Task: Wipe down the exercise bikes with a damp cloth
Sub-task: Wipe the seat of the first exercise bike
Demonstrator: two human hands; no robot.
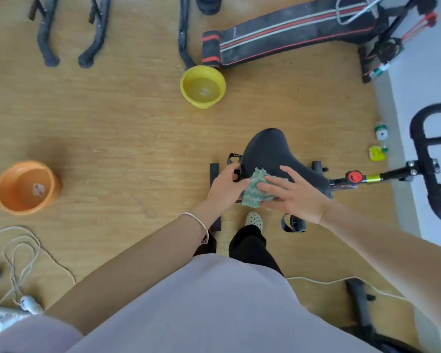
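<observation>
The right hand (292,196) lies flat with fingers spread, pressing a crumpled green cloth (255,191) onto the near end of the black saddle (267,151) of an exercise bike. The left hand (225,186) curls its fingers over the saddle's left rim, thumb against the cloth. To the right, the bike's frame carries a red knob (355,177) and runs on to the black handlebar (429,159). On the wooden floor (117,128), a yellow basin (203,86) holding water stands beyond the saddle, and an orange basin (27,187) stands well apart near the left edge.
</observation>
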